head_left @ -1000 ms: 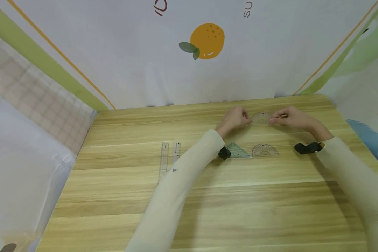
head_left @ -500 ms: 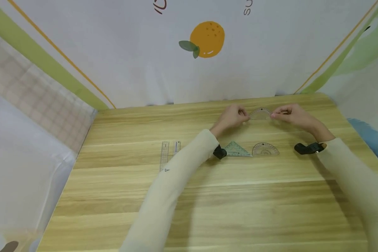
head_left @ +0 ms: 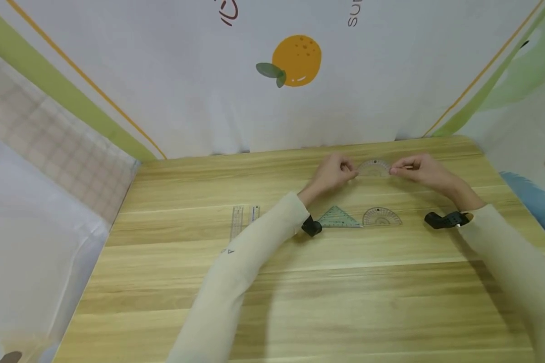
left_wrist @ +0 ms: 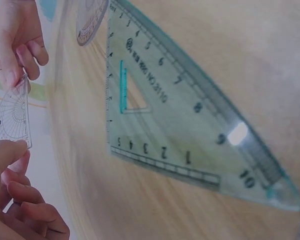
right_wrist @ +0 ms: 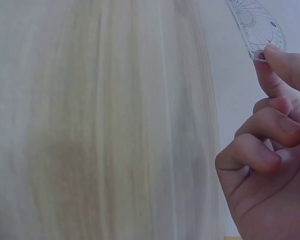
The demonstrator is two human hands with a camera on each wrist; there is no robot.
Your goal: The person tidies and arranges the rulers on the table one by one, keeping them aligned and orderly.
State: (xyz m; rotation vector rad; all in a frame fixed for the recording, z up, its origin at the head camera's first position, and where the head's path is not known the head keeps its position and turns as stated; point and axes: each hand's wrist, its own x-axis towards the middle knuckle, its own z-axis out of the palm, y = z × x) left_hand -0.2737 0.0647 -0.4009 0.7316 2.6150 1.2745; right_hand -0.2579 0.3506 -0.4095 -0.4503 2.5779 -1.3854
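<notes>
A clear protractor [head_left: 374, 168] is held between both hands near the table's back edge, its curved side away from the person. My left hand [head_left: 333, 172] pinches its left corner between thumb and forefinger. At the opposite corner, my right hand [head_left: 421, 171] pinches it the same way; the right wrist view shows the thumb over the protractor's end [right_wrist: 257, 30] and the other fingers curled. A second protractor [head_left: 382, 217] lies on the table nearer the person. Left of it is a green set square [head_left: 339, 218], large in the left wrist view with its printed scale.
Two clear rulers [head_left: 237, 222] lie side by side left of centre, partly covered by the left sleeve [head_left: 250, 262]. The wooden table [head_left: 390, 302] meets a white printed curtain [head_left: 186, 101] at the back. Black wrist cameras sit at both cuffs.
The left forearm has shifted left, uncovering more of the set square. The held protractor has moved slightly left, and both hands keep their pinch on it.
</notes>
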